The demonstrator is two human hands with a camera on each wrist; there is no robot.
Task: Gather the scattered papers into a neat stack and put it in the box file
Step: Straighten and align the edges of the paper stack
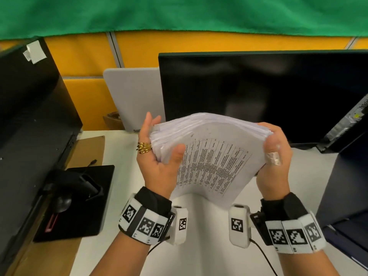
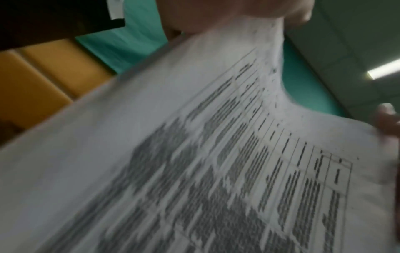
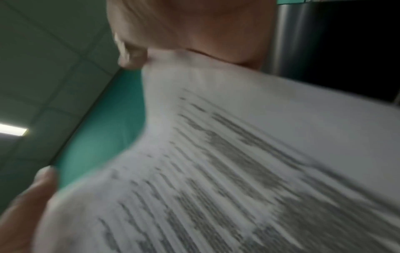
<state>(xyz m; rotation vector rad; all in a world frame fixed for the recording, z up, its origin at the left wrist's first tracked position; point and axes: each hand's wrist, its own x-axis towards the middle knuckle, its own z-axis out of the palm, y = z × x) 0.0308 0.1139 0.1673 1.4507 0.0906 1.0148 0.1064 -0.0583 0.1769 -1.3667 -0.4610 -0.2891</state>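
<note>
- While both wrists hover above the white worktop, the left hand and right hand clamp opposite edges of the paper stack, lifted clear and bowed upward.
- Judged step: squaring the gathered sheets; the left edges look fanned.
- Next likely calls for tapping edges flush, then turning to the box file, perhaps the dark blue box at right.
- Behind stands a dark monitor.

Left hand: raised, palm turned inward, thumb pressed on the printed face of the paper stack, fingers straight up along its left edge.
Right hand: raised opposite, fingers curled round the stack's right edge, thumb on top.
Wrists: both level, well apart, forearms pointing forward.
</note>
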